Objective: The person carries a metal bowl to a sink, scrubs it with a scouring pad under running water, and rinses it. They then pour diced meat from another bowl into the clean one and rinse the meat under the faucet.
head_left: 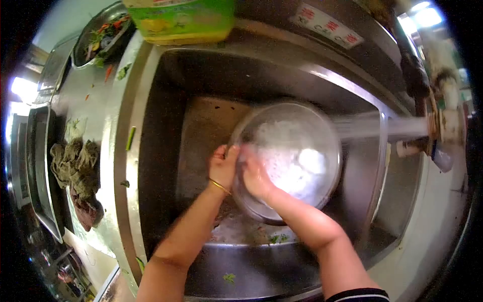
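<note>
A round metal basin (326, 136) sits in the stainless steel sink (201, 118). My left hand (224, 160), with a gold bangle on its wrist, grips the basin's left rim, fingers curled on the outside. Inside the basin, near that same rim, is my right hand (255, 177), reaching over the near side. Its fingers are smeared by motion, so I cannot see whether they hold anything. A stream of water (382, 127) shoots from the tap (445, 126) on the right towards the basin. Bright glare and foamy-looking water cover the basin's inside.
A green and yellow plastic jug (183, 22) stands behind the sink. On the left counter lie a crumpled rag (78, 166) and a tray of vegetable scraps (105, 38). Green bits (229, 278) stick to the sink's near wall. A sign (329, 25) is fixed on the back wall.
</note>
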Tool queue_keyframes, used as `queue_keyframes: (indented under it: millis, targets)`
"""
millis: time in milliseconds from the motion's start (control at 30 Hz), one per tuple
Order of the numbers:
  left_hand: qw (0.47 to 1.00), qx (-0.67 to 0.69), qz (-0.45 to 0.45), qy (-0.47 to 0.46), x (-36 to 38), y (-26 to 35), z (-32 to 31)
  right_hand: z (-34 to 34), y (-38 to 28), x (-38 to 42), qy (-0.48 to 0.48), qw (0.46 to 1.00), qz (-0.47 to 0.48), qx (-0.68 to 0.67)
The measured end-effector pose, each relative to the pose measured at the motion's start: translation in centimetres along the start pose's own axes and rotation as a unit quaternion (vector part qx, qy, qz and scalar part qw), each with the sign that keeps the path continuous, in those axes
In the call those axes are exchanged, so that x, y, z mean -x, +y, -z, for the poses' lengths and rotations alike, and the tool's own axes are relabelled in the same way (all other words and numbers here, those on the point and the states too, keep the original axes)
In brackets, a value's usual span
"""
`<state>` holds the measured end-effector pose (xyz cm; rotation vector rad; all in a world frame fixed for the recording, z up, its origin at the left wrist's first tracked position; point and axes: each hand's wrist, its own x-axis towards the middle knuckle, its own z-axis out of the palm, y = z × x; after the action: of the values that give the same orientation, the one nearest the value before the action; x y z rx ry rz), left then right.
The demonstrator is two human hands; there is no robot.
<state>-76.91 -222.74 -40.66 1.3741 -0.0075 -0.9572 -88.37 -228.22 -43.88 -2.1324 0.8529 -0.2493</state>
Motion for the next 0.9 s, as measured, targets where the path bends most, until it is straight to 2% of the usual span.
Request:
queue_keyframes:
  millis: [33, 100, 200, 233, 300, 400, 433, 500, 600, 700, 733, 767, 833, 900]
  targets:
    - [1.0, -0.003, 0.006, 0.015, -0.3, -0.4, 0.1, 1.5, -0.8, 2.1, -0.091, 0.994, 0.053, 0.011]
    - [0.999, 0.035, -0.007, -0.014, -0.3, -0.5, 0.2, 4.6, -2.2, 4.3, -0.183, 0.974, 0.102, 0.086]
    - [0.999, 0.039, -0.004, -0.015, 0.3, 0.1, -0.1, 4.8, -2.0, 4.3, -0.098, 0.965, 0.195, 0.143]
    - [0.999, 0.034, -0.001, -0.006, 0.4, 0.4, -0.3, 5.0, -2.2, 2.0, -0.178, 0.966, 0.094, 0.165]
    - [1.0, -0.004, -0.025, -0.007, 0.2, 0.8, -0.2, 4.8, -3.4, -3.6, -0.329, 0.919, -0.108, 0.191]
    - [0.999, -0.019, -0.026, -0.016, 0.0, 1.2, 0.2, 3.8, -2.7, -2.1, -0.158, 0.981, -0.089, 0.066]
    - [0.999, -0.013, -0.021, -0.02, -0.1, 1.3, 0.2, 1.3, 0.4, 1.7, -0.026, 0.976, 0.174, 0.13]
    - [0.999, -0.008, 0.011, -0.032, -0.8, 1.1, 0.6, 2.8, -0.6, 5.1, -0.14, 0.959, 0.198, 0.146]
    - [0.999, -0.008, 0.001, -0.031, -1.0, 1.1, 0.2, 3.5, -2.1, 0.9, -0.243, 0.957, 0.029, 0.158]
    - [0.999, -0.018, -0.018, -0.032, -1.1, 2.2, -0.1, 3.3, -3.0, -3.8, -0.326, 0.922, -0.14, 0.153]
    - [0.999, -0.017, -0.018, -0.029, -1.0, 2.3, -0.1, 1.2, -1.4, -1.3, -0.13, 0.989, -0.017, 0.074]
    - [0.999, -0.014, -0.014, -0.031, -1.1, 2.1, 0.1, 1.2, -2.0, 1.8, -0.031, 0.983, 0.151, 0.104]
    - [0.999, -0.003, -0.011, -0.036, -1.5, 1.6, 0.3, 4.1, -4.0, 3.6, -0.2, 0.977, 0.076, 0.022]
    - [0.999, -0.025, -0.017, -0.042, -1.6, 1.4, 0.8, 3.0, -2.9, 1.7, -0.148, 0.986, 0.071, 0.009]
